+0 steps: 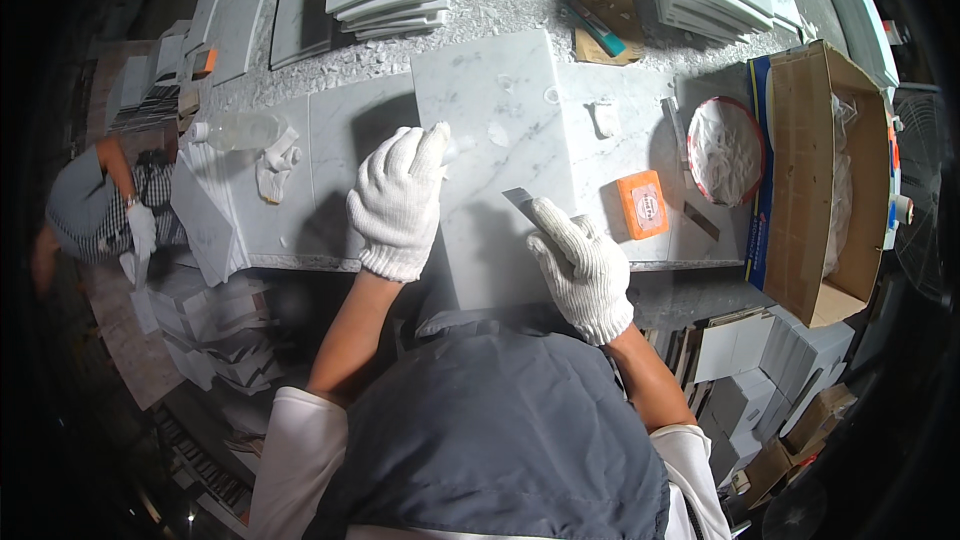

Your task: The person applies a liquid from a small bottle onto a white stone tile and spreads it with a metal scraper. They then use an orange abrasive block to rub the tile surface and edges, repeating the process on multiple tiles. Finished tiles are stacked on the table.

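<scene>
Scraping a marble tile at the bench, 2 gloved hands at work

The left hand [398, 202] lies flat, fingers pressed together, on the white marble tile [500, 150], which rests on the stone bench [330, 140] right in front of the person; the right hand [582, 270] is closed around a small flat scraper blade [520, 202] whose tip touches the tile near its middle. The tile's near edge seems to overhang the bench, so a hard push could tip or slide it off if the flat palm slips on the dust. The blade could skid toward the left glove, or gouge the polished face if tilted too steeply. The orange block [642, 204] and the round dish [725, 150] sit near the right elbow's sweep and could be knocked.
</scene>
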